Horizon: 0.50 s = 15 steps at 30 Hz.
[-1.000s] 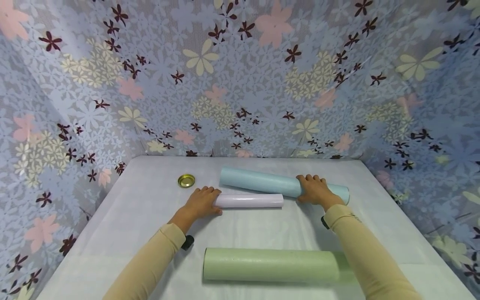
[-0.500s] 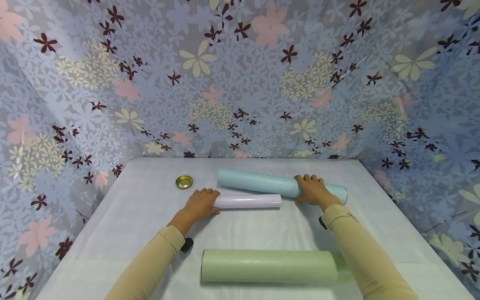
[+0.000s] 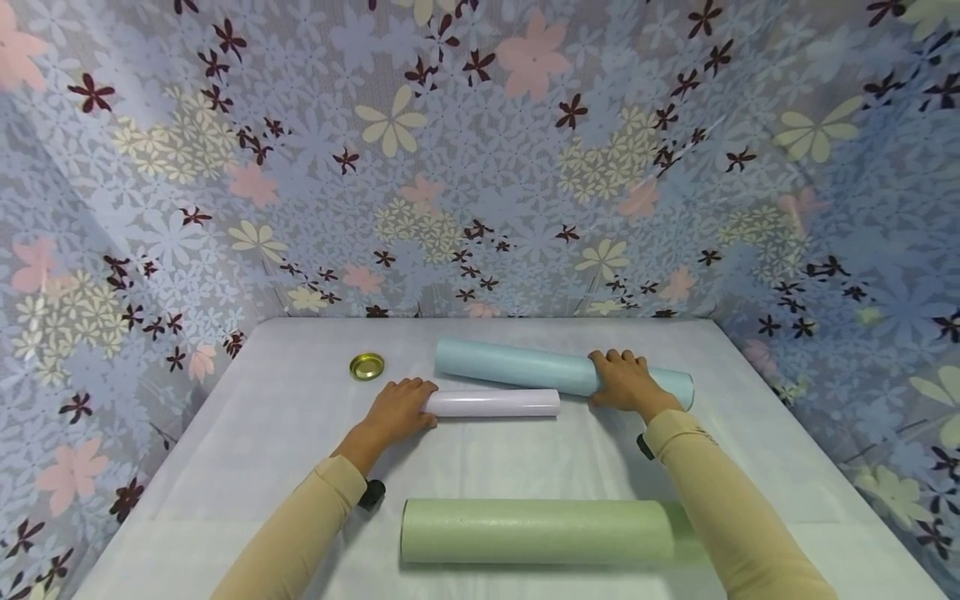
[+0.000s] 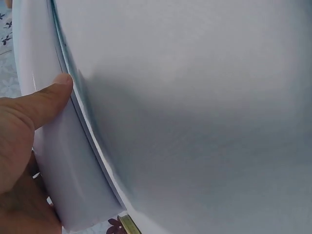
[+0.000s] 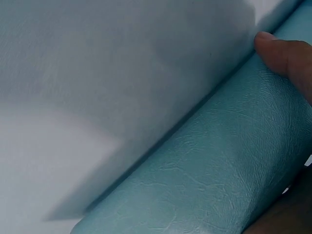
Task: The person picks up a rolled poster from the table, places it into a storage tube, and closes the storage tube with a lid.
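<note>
My left hand (image 3: pixel 396 412) grips the left end of a thin, glossy pale lilac roll (image 3: pixel 495 403) lying on the table. In the left wrist view the thumb (image 4: pixel 48 100) presses along the near side of this roll (image 4: pixel 80 165), the other fingers going round its far side. Toward the right end of a longer light blue roll (image 3: pixel 517 365), my right hand (image 3: pixel 626 385) holds it from above. The right wrist view shows the creased surface of the blue roll (image 5: pixel 204 161) with the thumb (image 5: pixel 285 54) against its near side; the other fingers are mostly hidden.
A thick light green roll (image 3: pixel 536 532) lies near the front, its right end beneath the right sleeve (image 3: pixel 735 508). A round gold lid (image 3: pixel 367 366) rests beyond the left hand. White cloth (image 3: pixel 225 467) covers the table; floral curtain (image 3: pixel 480 167) encloses the back and sides.
Everything shifts slightly left in the head view as the camera turns a little. Both hands keep their hold on the rolls, which otherwise appear still.
</note>
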Available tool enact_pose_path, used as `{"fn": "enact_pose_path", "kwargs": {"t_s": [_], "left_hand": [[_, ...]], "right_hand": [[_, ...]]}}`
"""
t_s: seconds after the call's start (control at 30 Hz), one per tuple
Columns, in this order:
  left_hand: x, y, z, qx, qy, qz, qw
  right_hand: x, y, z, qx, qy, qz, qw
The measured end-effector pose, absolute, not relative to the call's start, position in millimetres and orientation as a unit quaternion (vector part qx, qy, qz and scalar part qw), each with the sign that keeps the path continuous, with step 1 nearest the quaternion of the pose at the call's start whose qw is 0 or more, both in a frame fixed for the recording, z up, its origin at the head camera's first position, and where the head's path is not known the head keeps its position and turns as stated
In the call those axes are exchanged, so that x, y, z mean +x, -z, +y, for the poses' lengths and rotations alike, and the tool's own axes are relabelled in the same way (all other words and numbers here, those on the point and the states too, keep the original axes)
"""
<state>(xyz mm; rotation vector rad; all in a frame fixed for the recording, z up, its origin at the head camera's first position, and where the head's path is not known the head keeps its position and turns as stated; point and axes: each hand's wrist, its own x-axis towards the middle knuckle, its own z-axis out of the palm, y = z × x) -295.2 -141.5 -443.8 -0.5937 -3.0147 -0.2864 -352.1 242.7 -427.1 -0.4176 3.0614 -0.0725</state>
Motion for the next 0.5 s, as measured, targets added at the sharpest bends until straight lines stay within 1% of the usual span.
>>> {"fn": "enact_pose_path", "kwargs": {"t_s": [0.5], "left_hand": [[-285.1,435.6,-143.2,-0.205,0.109,-0.971,0.055]], "right_hand": [[-337.2,410.1,253.8,-0.14,0.019,0.99,-0.008]]}}
